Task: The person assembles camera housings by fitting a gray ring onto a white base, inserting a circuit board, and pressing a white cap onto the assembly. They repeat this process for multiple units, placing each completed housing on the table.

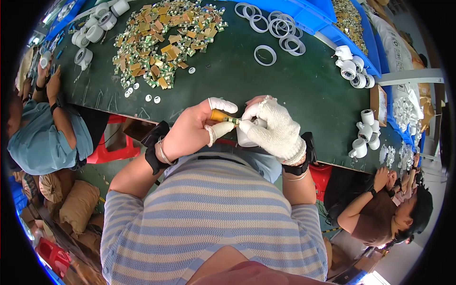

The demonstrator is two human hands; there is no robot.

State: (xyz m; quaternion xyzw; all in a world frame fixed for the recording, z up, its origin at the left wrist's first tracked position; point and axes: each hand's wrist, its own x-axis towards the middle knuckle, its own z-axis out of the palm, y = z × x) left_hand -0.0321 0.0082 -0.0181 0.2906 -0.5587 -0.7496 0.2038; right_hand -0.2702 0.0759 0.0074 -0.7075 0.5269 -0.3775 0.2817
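My left hand [192,124], with white finger cots on the thumb and forefinger, pinches a small green circuit board [232,120] with an orange-yellow piece [218,115] at its left end. My right hand [274,126], in a white knit glove, has its fingertips at the board's right end. Under the gloved fingers sits a white round housing [245,138], which the right hand seems to hold; part of it is hidden. Both hands are close together over the table's near edge, in front of my body.
A heap of boards [166,42] covers the far left of the green table [213,80]. White rings [265,55] lie at the back, near blue bins [308,14]. White housings [363,135] stand at the right, others [95,32] at far left. Co-workers sit on both sides.
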